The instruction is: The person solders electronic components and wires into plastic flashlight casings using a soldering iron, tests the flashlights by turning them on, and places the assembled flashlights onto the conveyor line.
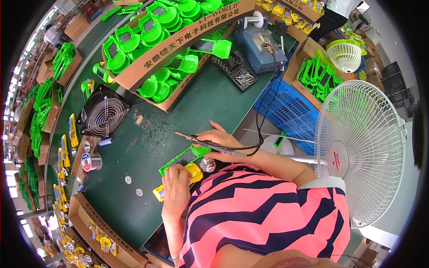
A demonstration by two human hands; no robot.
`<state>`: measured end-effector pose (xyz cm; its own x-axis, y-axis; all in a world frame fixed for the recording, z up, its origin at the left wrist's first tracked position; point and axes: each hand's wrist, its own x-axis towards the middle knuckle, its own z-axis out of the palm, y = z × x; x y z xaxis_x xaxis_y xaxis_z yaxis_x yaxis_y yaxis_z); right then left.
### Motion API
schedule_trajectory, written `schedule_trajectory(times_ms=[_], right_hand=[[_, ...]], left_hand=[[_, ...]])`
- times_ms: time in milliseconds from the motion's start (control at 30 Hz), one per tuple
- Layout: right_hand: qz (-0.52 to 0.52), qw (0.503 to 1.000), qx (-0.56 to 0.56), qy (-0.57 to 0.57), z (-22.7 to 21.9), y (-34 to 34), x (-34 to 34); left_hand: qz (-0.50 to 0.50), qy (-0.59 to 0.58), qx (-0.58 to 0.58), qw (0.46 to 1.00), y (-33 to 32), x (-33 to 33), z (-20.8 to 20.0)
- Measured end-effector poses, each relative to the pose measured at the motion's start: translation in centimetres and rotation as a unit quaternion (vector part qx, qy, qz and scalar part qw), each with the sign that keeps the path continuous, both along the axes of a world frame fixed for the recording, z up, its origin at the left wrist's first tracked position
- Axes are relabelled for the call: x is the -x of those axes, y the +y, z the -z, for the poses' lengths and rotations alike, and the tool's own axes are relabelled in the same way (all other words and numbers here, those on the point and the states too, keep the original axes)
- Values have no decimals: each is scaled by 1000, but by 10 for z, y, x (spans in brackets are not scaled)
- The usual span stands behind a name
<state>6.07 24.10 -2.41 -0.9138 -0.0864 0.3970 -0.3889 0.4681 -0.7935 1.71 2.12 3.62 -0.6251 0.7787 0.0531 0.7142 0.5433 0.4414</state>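
Note:
My right hand (221,140) is closed round a black-handled soldering iron (212,145), its pointed tip toward the left, clear of the bench. Under it lies a bright green plastic housing (181,158) with a long open frame. My left hand (175,187) is closed, fingertips bent down on a yellow plastic housing (194,172) beside the green one. A round silver reflector (207,165) sits at the right end of the yellow housing, close to my body. My left fingers hide part of both housings, so the exact grip is partly covered.
A carton (178,42) of green housings stands at the back, beside a blue soldering station (261,47) and a black parts tray (241,73). To the left are a small metal-grilled fan (105,117) and a solder spool (91,161). A white fan (362,152) stands right.

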Motion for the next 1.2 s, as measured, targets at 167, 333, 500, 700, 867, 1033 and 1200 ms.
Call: schedule_trajectory(times_ms=[167,333,500,700,867,1033,1200], right_hand=[[9,1000,1,-3,0,0,1],[-4,1000,-3,-1,1,0,2],[-9,1000,-11,7,0,1,3],[-7,999,-30,-14,-2,-1,10],[-54,996,21,-74,-7,-21,22],[-52,996,-61,-42,-22,-19,26],[-22,997,0,71,-31,1,28]], left_hand=[[10,-22,-16,1000,-1,6,3],[-6,-58,-20,998,-2,5,2],[-1,-31,-31,999,-1,7,5],[-148,-48,-184,971,5,0,27],[-199,96,-142,965,6,-1,41],[-227,32,-106,968,0,10,34],[-208,-14,-56,976,-5,20,27]])
